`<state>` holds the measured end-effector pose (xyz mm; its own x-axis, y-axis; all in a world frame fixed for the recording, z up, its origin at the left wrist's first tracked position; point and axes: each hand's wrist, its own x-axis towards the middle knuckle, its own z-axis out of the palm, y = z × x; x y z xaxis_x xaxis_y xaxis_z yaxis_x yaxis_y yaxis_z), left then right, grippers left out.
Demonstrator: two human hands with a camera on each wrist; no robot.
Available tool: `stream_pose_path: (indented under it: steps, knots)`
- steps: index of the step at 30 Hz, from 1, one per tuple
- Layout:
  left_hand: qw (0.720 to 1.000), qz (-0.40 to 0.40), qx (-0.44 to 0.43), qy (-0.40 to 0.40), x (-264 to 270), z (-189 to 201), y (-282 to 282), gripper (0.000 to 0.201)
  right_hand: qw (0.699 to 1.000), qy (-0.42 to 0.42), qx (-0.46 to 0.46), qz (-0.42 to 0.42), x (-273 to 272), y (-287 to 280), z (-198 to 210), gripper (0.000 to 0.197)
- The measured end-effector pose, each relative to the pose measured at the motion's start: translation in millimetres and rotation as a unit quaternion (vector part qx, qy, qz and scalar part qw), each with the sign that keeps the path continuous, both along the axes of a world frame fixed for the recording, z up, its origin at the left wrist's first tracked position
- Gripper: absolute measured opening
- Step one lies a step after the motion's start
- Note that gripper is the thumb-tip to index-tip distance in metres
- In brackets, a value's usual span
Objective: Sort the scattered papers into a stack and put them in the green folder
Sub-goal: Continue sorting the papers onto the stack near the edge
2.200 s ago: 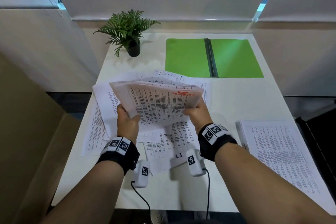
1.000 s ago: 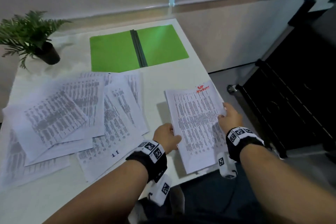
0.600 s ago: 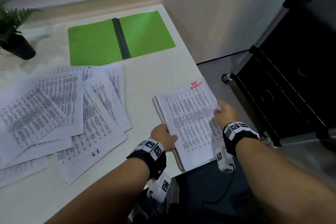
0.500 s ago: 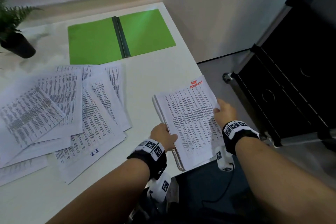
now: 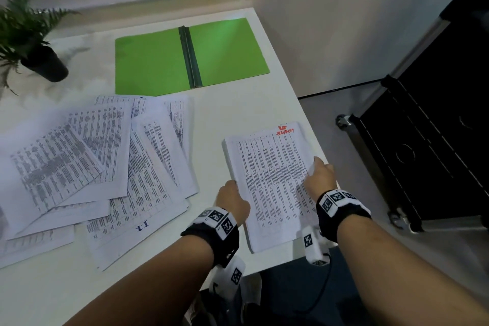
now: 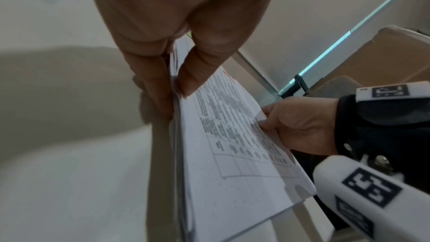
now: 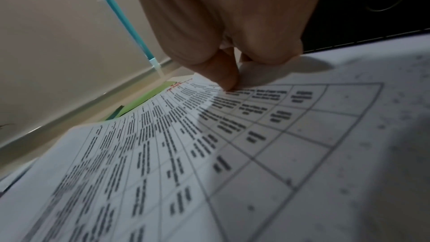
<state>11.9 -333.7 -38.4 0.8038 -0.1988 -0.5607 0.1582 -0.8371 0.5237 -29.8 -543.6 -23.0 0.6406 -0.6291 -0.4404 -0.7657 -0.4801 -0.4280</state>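
Gripping the paper stack [image 5: 270, 182] on both edges: your left hand [image 5: 232, 202] pinches it, right hand [image 5: 318, 180] fingers clamp its side, bench [image 5: 238, 111] edge.

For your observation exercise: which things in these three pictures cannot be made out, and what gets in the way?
- Stack print: blurred, too small in all views.
- Right hand fingers under the stack: paper hides them, head view.
- Scattered papers: count unclear, overlapping, cut by the left edge.
- Potted plant: cut by the left edge.
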Motion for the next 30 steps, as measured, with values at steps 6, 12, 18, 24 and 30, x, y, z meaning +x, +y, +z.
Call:
stream_pose_path:
  steps: [6, 12, 18, 24, 30]
  knots:
    - [0.999, 0.026, -0.011, -0.036, 58, 1, 10, 0.030, 1.000, -0.021, -0.001, 0.016, 60, 6, -2, 0.054]
    - [0.997, 0.046, -0.025, -0.048, 82, 4, 14, 0.035, 0.999, 0.008, -0.038, 0.022, 92, 7, -4, 0.050]
    - [0.990, 0.085, -0.094, -0.060, 81, 26, 40, 0.061, 0.989, -0.054, -0.133, 0.040, 102, 50, 22, 0.060]
    - [0.975, 0.160, -0.043, -0.150, 111, 64, 164, 0.046, 0.962, -0.171, 0.066, 0.205, 132, 170, 51, 0.027]
    - [0.929, 0.330, 0.100, -0.132, 143, 63, 347, 0.049, 0.917, -0.161, 0.164, 0.327, 156, 303, 61, 0.025]
